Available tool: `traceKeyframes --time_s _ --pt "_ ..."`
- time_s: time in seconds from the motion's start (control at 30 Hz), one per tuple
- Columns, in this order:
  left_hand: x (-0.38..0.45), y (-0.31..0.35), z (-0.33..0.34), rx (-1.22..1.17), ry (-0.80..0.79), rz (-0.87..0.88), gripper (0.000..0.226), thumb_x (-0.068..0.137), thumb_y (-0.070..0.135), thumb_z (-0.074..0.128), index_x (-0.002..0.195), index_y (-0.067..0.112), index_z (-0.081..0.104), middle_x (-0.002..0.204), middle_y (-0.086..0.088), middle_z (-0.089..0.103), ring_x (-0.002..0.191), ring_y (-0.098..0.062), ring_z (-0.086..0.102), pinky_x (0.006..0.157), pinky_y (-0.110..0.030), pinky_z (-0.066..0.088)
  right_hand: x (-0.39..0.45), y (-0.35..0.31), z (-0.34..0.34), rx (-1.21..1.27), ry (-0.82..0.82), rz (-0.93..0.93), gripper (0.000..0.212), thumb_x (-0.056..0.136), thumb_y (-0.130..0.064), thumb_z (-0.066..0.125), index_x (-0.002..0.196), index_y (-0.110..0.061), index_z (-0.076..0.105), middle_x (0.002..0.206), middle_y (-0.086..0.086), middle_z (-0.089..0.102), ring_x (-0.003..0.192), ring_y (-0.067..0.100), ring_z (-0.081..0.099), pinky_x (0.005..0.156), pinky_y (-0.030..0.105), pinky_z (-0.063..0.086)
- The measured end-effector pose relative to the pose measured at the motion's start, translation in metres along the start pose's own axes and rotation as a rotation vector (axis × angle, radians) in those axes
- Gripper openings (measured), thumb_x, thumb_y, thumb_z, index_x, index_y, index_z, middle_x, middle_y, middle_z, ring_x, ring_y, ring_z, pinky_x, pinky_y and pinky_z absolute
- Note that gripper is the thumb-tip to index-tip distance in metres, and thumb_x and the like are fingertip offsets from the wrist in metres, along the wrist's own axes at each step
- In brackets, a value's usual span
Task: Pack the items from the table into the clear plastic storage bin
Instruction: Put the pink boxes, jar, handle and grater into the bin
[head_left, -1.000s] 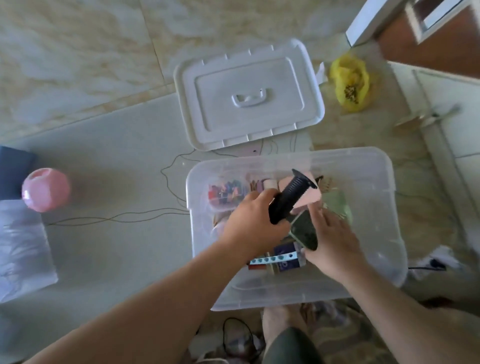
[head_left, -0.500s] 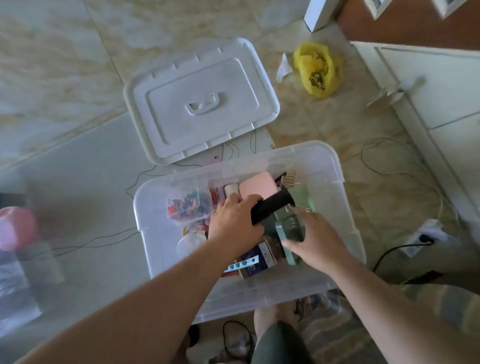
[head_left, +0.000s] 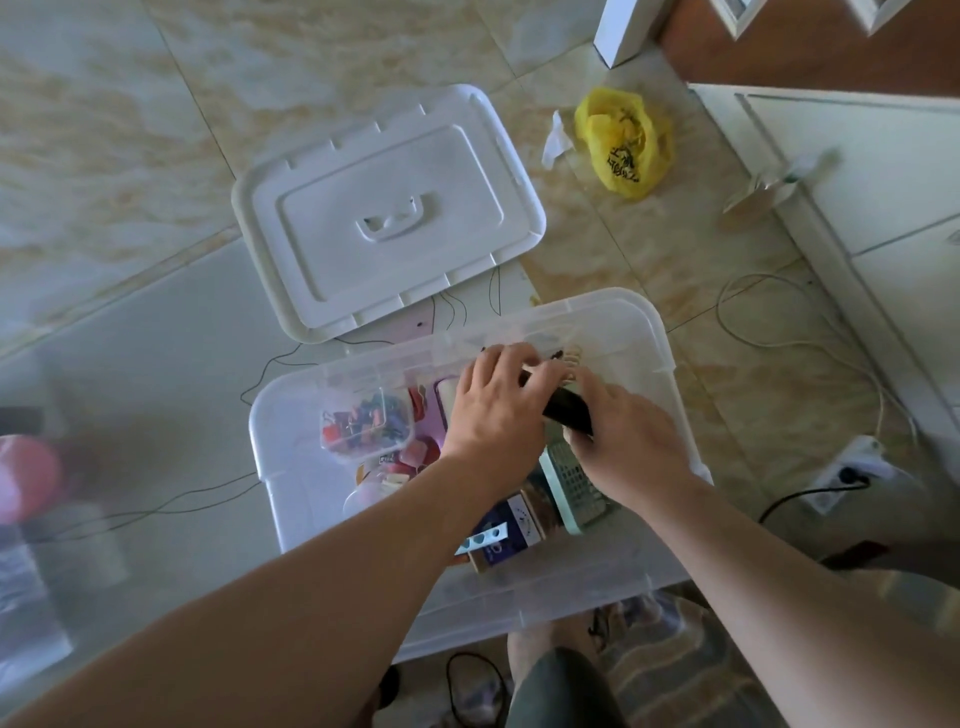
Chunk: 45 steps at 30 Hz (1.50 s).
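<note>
The clear plastic storage bin (head_left: 618, 312) sits below me, holding several small items. Both my hands are inside it, over a tool with a black handle (head_left: 569, 413) and a pale green grid head (head_left: 571, 486). My left hand (head_left: 493, 410) curls its fingers over the far end of the handle. My right hand (head_left: 631, 447) grips the near end where handle meets head, pressing the tool low into the bin's right half. A small clear box of colourful clips (head_left: 366, 426) and a dark blue packet (head_left: 501, 535) lie beside it.
The bin's white lid (head_left: 389, 208) lies flat just beyond the bin. A blurred pink ball (head_left: 23, 483) rests at the far left. A yellow bag (head_left: 623, 143), loose cables and a power strip (head_left: 852, 473) lie on the tiled floor to the right.
Both hands lowered the black-handled tool from upright and tilted to lying flat and deeper toward the bin's far wall. My view shifted right, sliding the pink ball to the left edge.
</note>
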<state>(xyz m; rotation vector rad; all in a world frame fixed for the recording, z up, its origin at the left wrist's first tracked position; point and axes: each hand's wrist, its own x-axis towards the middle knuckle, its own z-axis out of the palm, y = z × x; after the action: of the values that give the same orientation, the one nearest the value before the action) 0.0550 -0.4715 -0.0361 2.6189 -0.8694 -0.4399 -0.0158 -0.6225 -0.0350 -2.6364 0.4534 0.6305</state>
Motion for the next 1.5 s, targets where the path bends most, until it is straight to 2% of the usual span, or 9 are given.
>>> traceKeyframes --time_s 0.07,0.17,0.37,0.53,0.73,0.93,1.17,1.33,1.5 --pt "-0.008 -0.003 0.001 0.009 -0.066 -0.047 0.052 0.083 0.015 0.07 0.129 0.029 0.052 0.135 -0.001 0.049 0.128 -0.027 0.042 0.113 -0.047 0.039 -0.012 -0.001 0.009 0.07 -0.075 0.122 0.062 0.1 -0.036 0.057 0.149 -0.031 0.019 0.091 -0.001 0.062 0.068 0.02 0.066 0.057 0.042 0.057" --pt "-0.024 -0.011 0.01 0.019 -0.267 -0.069 0.066 0.084 0.015 0.064 0.143 0.035 0.042 0.153 -0.003 0.036 0.144 -0.027 0.026 0.123 -0.048 0.025 -0.031 0.009 0.027 0.165 -0.097 0.248 0.048 0.103 -0.036 0.051 0.143 -0.029 0.024 0.09 0.0 0.063 0.064 0.016 0.067 0.05 0.04 0.059" --pt "-0.042 -0.025 0.022 0.038 -0.534 -0.024 0.101 0.09 0.019 0.061 0.159 0.045 -0.008 0.168 0.002 0.009 0.153 -0.032 0.013 0.124 -0.053 0.02 -0.04 0.019 0.034 0.116 -0.175 0.313 0.062 0.103 -0.021 0.051 0.156 -0.023 0.019 0.127 0.009 0.054 0.093 0.02 0.063 0.073 0.037 0.06" --pt "-0.038 -0.046 -0.016 -0.049 -0.417 -0.051 0.065 0.093 0.016 0.059 0.152 0.039 0.04 0.155 0.003 0.044 0.143 -0.024 0.036 0.118 -0.044 0.034 -0.035 -0.017 0.017 0.163 -0.015 0.068 0.053 0.093 -0.025 0.066 0.144 -0.024 0.052 0.147 -0.004 0.045 0.134 0.019 0.048 0.107 0.039 0.049" --pt "-0.065 -0.133 -0.095 -0.252 0.112 -0.13 0.039 0.081 0.008 0.066 0.115 0.024 0.075 0.115 -0.001 0.068 0.109 -0.027 0.061 0.091 -0.039 0.054 -0.001 -0.133 -0.005 0.159 0.192 -0.331 0.045 0.084 -0.016 0.076 0.128 -0.014 0.067 0.129 0.006 0.06 0.119 0.028 0.054 0.1 0.044 0.048" --pt "-0.146 -0.278 -0.161 -0.248 0.382 -0.555 0.03 0.087 0.019 0.068 0.113 0.031 0.073 0.122 0.005 0.062 0.117 -0.02 0.055 0.097 -0.027 0.04 0.027 -0.286 0.026 0.209 0.202 -0.573 0.043 0.081 -0.013 0.077 0.124 -0.013 0.071 0.121 0.008 0.061 0.114 0.031 0.054 0.097 0.036 0.043" --pt "-0.311 -0.437 -0.141 -0.104 0.189 -1.056 0.043 0.082 0.022 0.07 0.124 0.03 0.068 0.139 -0.006 0.05 0.124 -0.034 0.044 0.106 -0.04 0.041 0.048 -0.445 0.132 0.064 -0.051 -0.723 0.052 0.078 -0.029 0.068 0.129 -0.026 0.064 0.123 0.0 0.05 0.112 0.028 0.048 0.089 0.047 0.054" --pt "-0.394 -0.5 -0.115 -0.104 0.07 -1.215 0.074 0.08 0.034 0.071 0.149 0.036 0.042 0.155 -0.008 0.03 0.134 -0.036 0.035 0.113 -0.042 0.035 0.054 -0.546 0.209 -0.128 -0.225 -0.745 0.064 0.082 -0.036 0.069 0.142 -0.037 0.047 0.144 -0.003 0.032 0.132 0.026 0.038 0.097 0.047 0.052" --pt "-0.425 -0.545 -0.089 -0.175 0.042 -1.344 0.117 0.072 0.065 0.074 0.159 0.046 -0.002 0.166 -0.009 0.002 0.147 -0.038 0.02 0.119 -0.044 0.027 0.059 -0.628 0.275 -0.27 -0.219 -0.746 0.095 0.073 -0.04 0.077 0.151 -0.046 0.024 0.158 -0.001 0.011 0.137 0.033 0.03 0.097 0.048 0.051"
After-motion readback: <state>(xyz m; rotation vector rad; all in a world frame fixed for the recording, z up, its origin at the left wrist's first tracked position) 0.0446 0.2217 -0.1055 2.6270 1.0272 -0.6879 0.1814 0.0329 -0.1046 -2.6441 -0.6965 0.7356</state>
